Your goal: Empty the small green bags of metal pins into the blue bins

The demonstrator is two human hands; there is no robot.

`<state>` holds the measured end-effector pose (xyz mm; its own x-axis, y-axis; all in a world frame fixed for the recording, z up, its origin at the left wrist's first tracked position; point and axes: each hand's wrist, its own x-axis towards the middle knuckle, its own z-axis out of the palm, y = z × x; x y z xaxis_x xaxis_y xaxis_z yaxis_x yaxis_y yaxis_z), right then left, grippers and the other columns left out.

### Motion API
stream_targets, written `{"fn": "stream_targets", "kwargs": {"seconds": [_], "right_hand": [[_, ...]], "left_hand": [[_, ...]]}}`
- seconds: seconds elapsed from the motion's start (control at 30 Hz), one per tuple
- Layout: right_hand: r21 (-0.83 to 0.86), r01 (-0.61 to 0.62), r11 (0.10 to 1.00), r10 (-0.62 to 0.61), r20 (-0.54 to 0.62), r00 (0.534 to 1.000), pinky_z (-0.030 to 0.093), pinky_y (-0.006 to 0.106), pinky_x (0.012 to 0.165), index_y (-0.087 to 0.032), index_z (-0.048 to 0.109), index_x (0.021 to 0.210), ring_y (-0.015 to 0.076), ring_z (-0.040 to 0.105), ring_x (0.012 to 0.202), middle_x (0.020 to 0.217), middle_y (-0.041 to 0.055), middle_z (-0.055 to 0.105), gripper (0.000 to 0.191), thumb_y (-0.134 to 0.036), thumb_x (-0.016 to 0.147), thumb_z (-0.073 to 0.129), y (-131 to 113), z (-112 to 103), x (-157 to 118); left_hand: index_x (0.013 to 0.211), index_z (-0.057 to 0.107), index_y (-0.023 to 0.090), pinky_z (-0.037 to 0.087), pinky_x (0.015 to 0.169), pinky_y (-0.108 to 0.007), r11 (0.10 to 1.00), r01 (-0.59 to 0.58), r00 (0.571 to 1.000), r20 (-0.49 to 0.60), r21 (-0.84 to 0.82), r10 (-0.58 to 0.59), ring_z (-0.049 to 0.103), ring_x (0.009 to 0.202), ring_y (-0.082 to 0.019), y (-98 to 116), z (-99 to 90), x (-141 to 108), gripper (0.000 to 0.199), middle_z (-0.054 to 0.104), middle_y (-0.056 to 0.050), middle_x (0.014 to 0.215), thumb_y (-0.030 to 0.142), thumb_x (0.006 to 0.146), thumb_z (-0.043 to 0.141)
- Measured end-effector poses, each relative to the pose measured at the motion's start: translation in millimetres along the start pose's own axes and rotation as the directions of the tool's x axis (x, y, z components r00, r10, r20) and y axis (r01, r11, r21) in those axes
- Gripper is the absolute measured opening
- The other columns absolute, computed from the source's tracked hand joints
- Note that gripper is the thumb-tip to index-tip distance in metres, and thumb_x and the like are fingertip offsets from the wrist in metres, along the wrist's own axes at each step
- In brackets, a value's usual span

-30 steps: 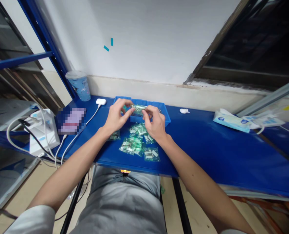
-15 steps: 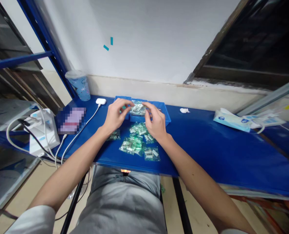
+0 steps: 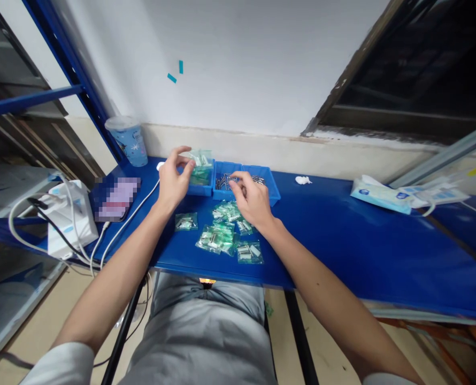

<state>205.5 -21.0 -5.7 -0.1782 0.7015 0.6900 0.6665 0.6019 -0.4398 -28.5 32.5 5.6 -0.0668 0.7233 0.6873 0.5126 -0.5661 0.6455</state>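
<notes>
Pinching a glossy plastic packet (image 3: 201,158), the left hand (image 3: 173,175) hovers; the right hand (image 3: 254,200) curls near slender metal pieces (image 3: 222,183), hold unclear.

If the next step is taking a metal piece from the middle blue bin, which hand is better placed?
Probably the right hand: it is at the middle blue bin, while the left hand holds a green bag.

Three blue bins (image 3: 223,195), one cup (image 3: 128,143), two teal strips (image 3: 181,67)
</notes>
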Motion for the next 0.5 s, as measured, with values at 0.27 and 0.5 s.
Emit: {"fn": "stream_targets", "kwargs": {"seconds": [0.27,0.5], "right_hand": [[0.005,0.167,0.986,-0.158,0.358,0.92,0.04,0.028,0.067,-0.02,0.072,0.111,0.0153,0.063,0.065,0.072,-0.0004,0.071,0.031,-0.041,0.109,0.049,-9,0,-2],[-0.086,0.225,0.971,-0.127,0.61,0.782,0.028,0.029,0.064,-0.022,0.078,0.105,0.0162,0.059,0.066,0.072,0.0007,0.07,0.048,-0.068,0.094,0.069,-24,-2,0]], "left_hand": [[0.112,0.08,0.024,0.046,0.101,-0.059,0.907,-0.1,0.978,0.207,0.409,0.014,0.059,0.107,-0.036,-27,5.2,-7,0.026,0.073,-0.014,0.113,0.026,0.093,0.064],[0.08,0.082,0.023,0.038,0.11,-0.069,0.92,-0.06,0.971,0.235,0.387,-0.036,0.052,0.123,-0.042,-23,7.5,-12,0.043,0.066,-0.013,0.135,0.043,0.104,0.053]]}}
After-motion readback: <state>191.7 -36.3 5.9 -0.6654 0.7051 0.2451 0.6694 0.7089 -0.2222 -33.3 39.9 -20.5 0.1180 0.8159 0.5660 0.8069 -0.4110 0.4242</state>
